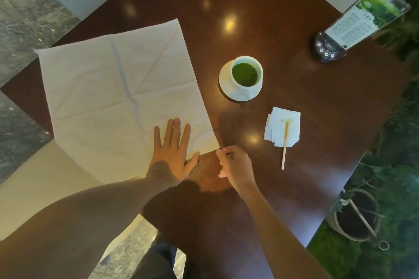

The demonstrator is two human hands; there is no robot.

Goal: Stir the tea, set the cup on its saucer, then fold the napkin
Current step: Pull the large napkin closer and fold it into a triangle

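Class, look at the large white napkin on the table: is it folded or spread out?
Spread out. The napkin lies flat in one layer, old creases showing; the left hand presses its near edge and the right hand pinches its corner.

White napkin [118, 88] on dark brown table [283, 18]; green tea [244, 74] in white cup [240, 85]; white saucer [224, 84].

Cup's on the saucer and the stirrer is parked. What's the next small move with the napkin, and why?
Probably lift the near corner pinched by the right hand and carry it over toward the far side. The napkin lies fully open, the left hand pins its near edge flat, and the cup already sits on its saucer.
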